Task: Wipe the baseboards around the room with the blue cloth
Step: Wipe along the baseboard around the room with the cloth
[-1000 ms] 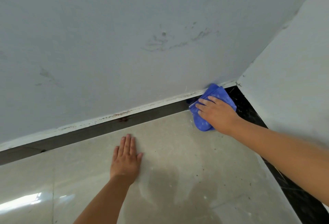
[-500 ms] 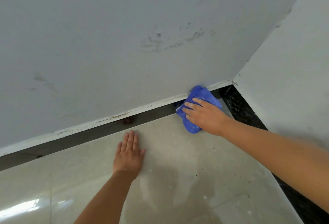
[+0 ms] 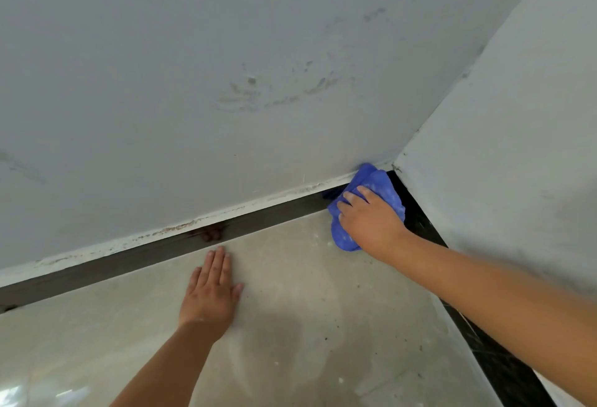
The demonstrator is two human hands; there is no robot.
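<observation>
The blue cloth [image 3: 378, 185] is bunched up against the dark baseboard [image 3: 129, 261] right at the room's corner. My right hand [image 3: 371, 222] lies over the cloth, fingers curled on it, and holds it against the strip; the thumb is hidden. My left hand [image 3: 210, 293] rests flat on the pale floor tile [image 3: 307, 293], fingers straight and together, just in front of the baseboard. A reddish-brown stain [image 3: 211, 233] sits on the baseboard just beyond my left fingertips.
Two grey-white walls meet at the corner [image 3: 395, 167]. The back wall [image 3: 226, 51] has scuff marks. A second dark baseboard [image 3: 504, 364] runs along the right wall under my right forearm. Chipped paint edges the top of the back baseboard.
My right hand slid the cloth left along the baseboard, then back right into the corner. My left hand has stayed flat on the tile.
</observation>
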